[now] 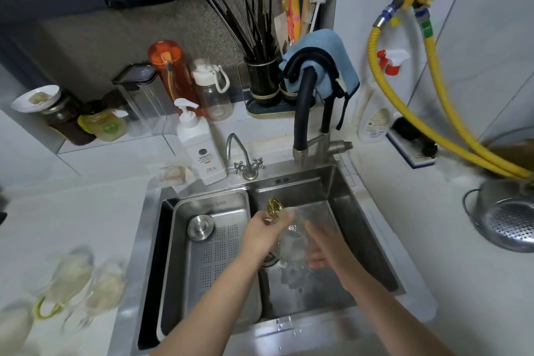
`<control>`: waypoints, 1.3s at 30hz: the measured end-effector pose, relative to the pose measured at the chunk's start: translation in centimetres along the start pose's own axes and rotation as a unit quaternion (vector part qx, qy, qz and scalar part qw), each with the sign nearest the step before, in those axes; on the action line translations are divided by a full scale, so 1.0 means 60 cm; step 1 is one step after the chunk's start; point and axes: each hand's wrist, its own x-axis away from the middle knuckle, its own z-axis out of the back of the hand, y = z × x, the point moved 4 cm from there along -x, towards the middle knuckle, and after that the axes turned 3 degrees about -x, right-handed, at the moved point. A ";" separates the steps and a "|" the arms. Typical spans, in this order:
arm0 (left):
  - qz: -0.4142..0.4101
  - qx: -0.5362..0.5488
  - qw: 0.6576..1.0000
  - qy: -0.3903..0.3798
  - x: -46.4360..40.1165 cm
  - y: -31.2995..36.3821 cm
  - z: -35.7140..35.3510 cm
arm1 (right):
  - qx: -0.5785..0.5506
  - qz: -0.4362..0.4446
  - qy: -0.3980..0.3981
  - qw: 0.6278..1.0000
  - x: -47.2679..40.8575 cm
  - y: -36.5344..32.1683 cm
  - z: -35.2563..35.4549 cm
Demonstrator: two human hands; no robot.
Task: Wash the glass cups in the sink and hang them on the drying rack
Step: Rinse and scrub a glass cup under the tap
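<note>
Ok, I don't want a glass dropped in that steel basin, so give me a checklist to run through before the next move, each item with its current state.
1. Cup secured: ok. The left hand grips the glass cup near its gold handle; the right hand is against its other side.
2. Cup over the sink, not the counter: ok.
3. Water running from the black faucet: not ok, no stream visible.
4. Cup rinsed clean: cannot tell, the glass is blurred.
5. More cups waiting: ok, blurred glass cups sit on the left counter.
6. Drying rack within reach: cannot tell, no hanging rack visible.
</note>
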 end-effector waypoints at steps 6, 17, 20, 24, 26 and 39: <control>-0.022 0.028 0.998 -0.057 0.004 -0.012 0.026 | -0.062 0.033 0.021 0.997 0.007 -0.007 -0.016; -0.110 0.089 0.987 -0.075 0.029 0.031 0.066 | -0.029 0.174 0.062 0.982 0.015 -0.055 -0.031; -0.104 0.108 0.986 -0.070 0.020 0.029 0.061 | -0.012 0.177 0.082 0.981 0.011 -0.058 -0.020; -0.080 0.132 0.987 -0.043 0.002 0.031 0.044 | -0.036 0.152 0.067 0.985 -0.016 -0.053 0.000; -0.076 0.144 0.986 -0.015 -0.006 0.034 0.035 | -0.023 0.150 0.039 0.988 -0.032 -0.062 0.009; -0.023 0.302 0.953 0.030 -0.070 0.036 -0.006 | 0.047 0.084 0.216 0.972 -0.297 -0.103 0.220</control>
